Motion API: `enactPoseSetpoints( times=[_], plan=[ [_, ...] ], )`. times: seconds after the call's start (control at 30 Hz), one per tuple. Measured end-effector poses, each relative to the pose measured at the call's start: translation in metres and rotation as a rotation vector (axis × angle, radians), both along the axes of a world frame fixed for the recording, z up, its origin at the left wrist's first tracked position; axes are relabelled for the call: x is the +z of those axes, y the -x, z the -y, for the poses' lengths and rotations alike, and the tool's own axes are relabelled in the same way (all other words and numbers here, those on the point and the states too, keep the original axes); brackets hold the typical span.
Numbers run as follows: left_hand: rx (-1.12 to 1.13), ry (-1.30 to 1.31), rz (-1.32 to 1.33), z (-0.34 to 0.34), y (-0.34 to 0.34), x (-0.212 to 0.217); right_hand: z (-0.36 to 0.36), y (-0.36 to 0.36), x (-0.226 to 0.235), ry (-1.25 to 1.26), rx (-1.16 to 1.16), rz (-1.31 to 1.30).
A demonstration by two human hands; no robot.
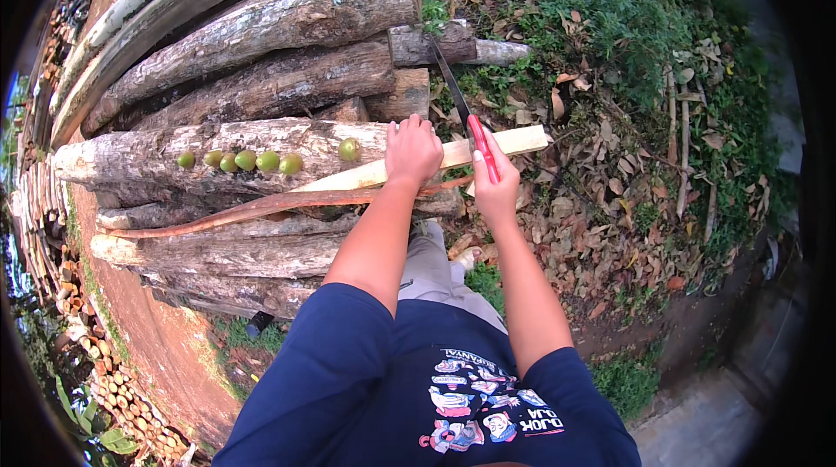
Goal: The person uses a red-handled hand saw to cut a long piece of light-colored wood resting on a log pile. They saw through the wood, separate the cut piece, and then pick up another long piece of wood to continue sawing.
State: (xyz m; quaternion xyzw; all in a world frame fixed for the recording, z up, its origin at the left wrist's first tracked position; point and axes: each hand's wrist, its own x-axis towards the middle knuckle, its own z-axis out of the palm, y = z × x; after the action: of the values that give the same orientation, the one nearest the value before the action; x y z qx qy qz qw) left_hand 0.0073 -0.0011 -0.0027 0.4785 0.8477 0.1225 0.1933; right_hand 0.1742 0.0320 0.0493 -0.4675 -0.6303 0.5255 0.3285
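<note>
Left hand on a pale board, right hand gripping a red-handled blade

Past the dark blue shirt (348,371), both forearms reach forward, the left slanting toward 1 o'clock, the right toward 11. The right hand (496,181) is wrapped in a fist, its fingers closed around the handle of the red-handled blade (453,87), whose tip points to 11 o'clock. The left hand (414,152) is palm down, knuckles forward, its bent fingers laid over the pale board (514,142).

The board lies under the left fingers, running from about 8 o'clock of that hand to 3 o'clock. The red handle crosses above it, just beside the left hand; whether the metal touches wood cannot be told. A brown bark strip (209,219) stretches toward 8 o'clock, passing behind the left forearm.

At 9 o'clock, seven green fruits (267,161) sit along a thick log (131,154), the closest one near the left wrist. The board's squared end juts out at 3 o'clock over open ground with dry leaves (601,232). More logs (287,19) fill 10 to 11 o'clock, green shrubs (640,40) stand at 2, and stacked firewood (122,397) lies far off at 8.
</note>
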Motion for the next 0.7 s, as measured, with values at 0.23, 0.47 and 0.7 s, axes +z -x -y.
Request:
enactPoseSetpoints(
  times=[0.23,0.47,0.7],
  plan=[
    [0.015,0.019,0.024,0.002,0.004,-0.008,0.100,-0.116,0.100,0.153,0.048,0.228],
    [-0.005,0.015,-0.006,-0.001,0.002,0.003,0.139,-0.152,0.158,0.025,0.043,0.305],
    [-0.020,-0.032,-0.051,0.001,0.002,-0.006,0.077,-0.105,0.127,0.150,-0.014,0.205]
  ],
)
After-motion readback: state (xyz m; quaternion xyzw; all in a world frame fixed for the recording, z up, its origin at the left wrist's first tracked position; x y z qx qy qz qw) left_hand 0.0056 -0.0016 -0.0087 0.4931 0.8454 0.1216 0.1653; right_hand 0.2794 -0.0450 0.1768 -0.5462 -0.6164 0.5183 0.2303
